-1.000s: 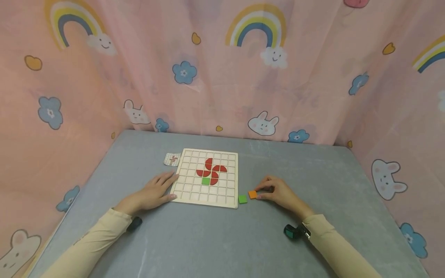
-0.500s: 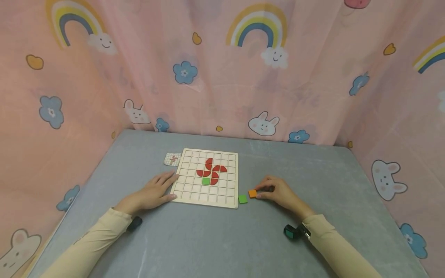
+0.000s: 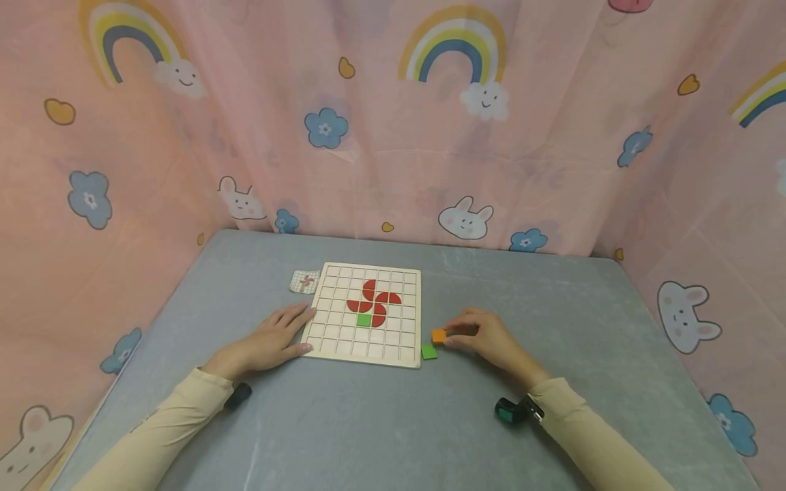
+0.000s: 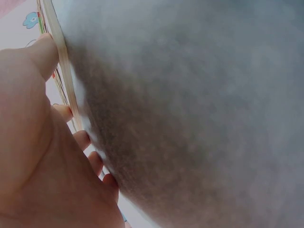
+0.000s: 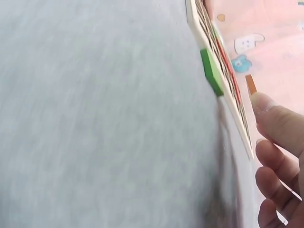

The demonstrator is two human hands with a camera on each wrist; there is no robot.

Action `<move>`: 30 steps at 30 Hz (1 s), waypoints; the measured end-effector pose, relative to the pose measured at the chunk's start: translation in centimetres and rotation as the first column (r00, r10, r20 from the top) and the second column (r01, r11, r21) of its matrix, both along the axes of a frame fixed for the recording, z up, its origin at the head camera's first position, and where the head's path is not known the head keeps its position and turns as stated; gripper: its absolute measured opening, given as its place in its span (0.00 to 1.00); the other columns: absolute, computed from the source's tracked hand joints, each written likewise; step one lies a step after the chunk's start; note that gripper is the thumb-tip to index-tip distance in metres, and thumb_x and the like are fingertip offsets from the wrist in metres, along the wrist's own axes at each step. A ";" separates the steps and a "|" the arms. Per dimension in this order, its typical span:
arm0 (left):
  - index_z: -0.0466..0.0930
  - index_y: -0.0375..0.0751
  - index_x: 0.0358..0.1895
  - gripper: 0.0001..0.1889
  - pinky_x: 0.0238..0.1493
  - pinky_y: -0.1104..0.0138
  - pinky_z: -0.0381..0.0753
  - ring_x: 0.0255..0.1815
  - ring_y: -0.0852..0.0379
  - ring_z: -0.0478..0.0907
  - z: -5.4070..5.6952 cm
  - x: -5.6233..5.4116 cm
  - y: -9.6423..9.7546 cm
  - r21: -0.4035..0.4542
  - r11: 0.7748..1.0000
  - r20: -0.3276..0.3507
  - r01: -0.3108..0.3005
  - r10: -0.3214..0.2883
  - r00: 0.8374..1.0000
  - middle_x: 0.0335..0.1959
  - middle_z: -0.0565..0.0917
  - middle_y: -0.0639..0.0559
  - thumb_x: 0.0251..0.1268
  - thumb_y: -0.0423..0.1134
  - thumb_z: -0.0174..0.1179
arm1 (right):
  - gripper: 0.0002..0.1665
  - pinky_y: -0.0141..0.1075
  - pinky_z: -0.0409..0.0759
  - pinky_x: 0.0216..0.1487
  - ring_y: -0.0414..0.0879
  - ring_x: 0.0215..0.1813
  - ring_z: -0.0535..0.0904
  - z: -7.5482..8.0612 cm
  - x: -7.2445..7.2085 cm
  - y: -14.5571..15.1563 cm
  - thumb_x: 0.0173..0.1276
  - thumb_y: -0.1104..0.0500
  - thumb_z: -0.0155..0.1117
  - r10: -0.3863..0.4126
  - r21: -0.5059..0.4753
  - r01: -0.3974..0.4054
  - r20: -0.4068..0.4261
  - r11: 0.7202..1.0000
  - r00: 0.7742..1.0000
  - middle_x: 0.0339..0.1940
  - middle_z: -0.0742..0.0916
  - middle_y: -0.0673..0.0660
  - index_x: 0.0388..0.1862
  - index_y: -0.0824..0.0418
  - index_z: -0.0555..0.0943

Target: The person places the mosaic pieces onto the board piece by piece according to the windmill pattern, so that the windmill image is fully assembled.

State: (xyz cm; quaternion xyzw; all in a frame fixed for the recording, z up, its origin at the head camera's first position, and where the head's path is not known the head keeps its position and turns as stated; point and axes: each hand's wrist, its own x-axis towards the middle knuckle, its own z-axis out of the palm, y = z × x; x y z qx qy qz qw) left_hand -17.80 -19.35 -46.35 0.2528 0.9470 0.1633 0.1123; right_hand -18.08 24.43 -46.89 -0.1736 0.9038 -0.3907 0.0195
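Note:
A pale wooden grid board (image 3: 350, 345) lies on the table with a red pinwheel pattern (image 3: 377, 298) and one green square (image 3: 364, 320) just below it. My left hand (image 3: 270, 341) rests at the board's left edge with fingers spread, its thumb and a finger touching the rim; the same hand (image 4: 38, 123) fills the left of the left wrist view. Between thumb and fingertips my right hand (image 3: 488, 341) pinches an orange square tile (image 3: 439, 336), raised off the table in the right wrist view. Just below that tile, a loose green tile (image 3: 428, 352) lies beside the board's right edge.
A small pattern card (image 3: 303, 281) showing a pinwheel on a grid lies at the board's upper left. The grey tabletop (image 3: 368, 429) is bounded at the back and sides by a pink printed curtain (image 3: 381, 184).
My right hand has lifted the orange tile and carried it slightly left toward the board. The left hand and the board have stayed in place.

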 end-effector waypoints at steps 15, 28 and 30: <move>0.50 0.40 0.79 0.38 0.76 0.38 0.51 0.80 0.32 0.48 -0.1 -0.1 -0.1 -0.007 1.000 -0.005 0.006 -0.006 1.000 0.81 0.51 0.37 0.74 0.52 0.53 | 0.13 0.29 0.74 0.35 0.39 0.33 0.75 0.5 -0.2 -3.7 0.55 0.53 0.79 -0.043 -0.012 0.042 -0.101 0.999 0.994 0.29 0.85 0.47 0.40 0.52 0.90; 0.50 0.40 0.79 0.38 0.76 0.38 0.51 0.80 0.32 0.48 0.1 0.0 0.0 0.006 1.000 -0.003 0.006 -0.006 1.000 0.81 0.51 0.37 0.74 0.53 0.53 | 0.12 0.28 0.73 0.33 0.38 0.31 0.73 0.0 0.1 -8.1 0.55 0.56 0.79 -0.014 -0.091 0.003 -0.118 0.996 0.993 0.27 0.83 0.49 0.39 0.56 0.90; 0.51 0.40 0.79 0.38 0.75 0.37 0.51 0.79 0.32 0.48 0.1 0.0 0.0 0.018 1.000 -0.007 0.009 -0.009 1.000 0.80 0.51 0.36 0.74 0.53 0.53 | 0.12 0.28 0.72 0.33 0.38 0.30 0.73 0.1 0.1 -8.8 0.54 0.56 0.79 -0.018 -0.101 0.005 -0.126 0.995 0.992 0.27 0.84 0.49 0.38 0.56 0.90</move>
